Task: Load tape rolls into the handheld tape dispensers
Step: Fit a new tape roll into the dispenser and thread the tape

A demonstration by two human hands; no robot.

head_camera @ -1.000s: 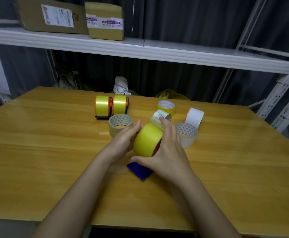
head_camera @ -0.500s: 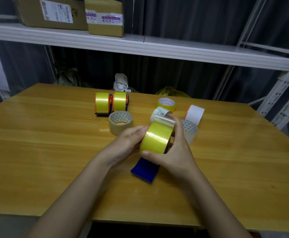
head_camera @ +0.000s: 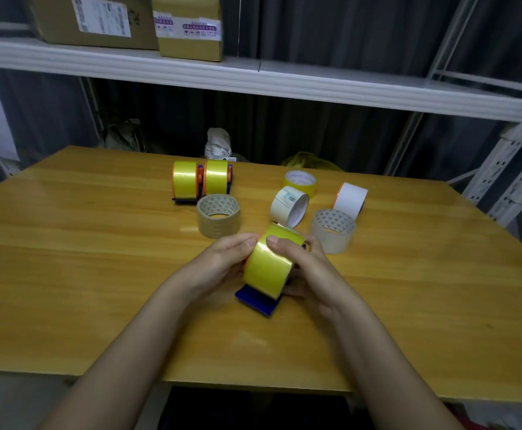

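— Where's the roll?
— Near the table's (head_camera: 67, 274) middle: both hands, left hand (head_camera: 222, 262) and right hand (head_camera: 303, 268), clasp the yellow tape roll (head_camera: 269, 265) on the blue dispenser (head_camera: 258, 302).
— Tricky?
— Light, stiff, probably slick (glossy); hold its flat sides.

The held tape roll (head_camera: 269, 263) is glossy yellow on a blue dispenser (head_camera: 258, 302). Two loaded dispensers (head_camera: 202, 181) show yellow tape, orange sides, seemingly blue frames. The desk (head_camera: 67, 259) is honey-coloured woodgrain.
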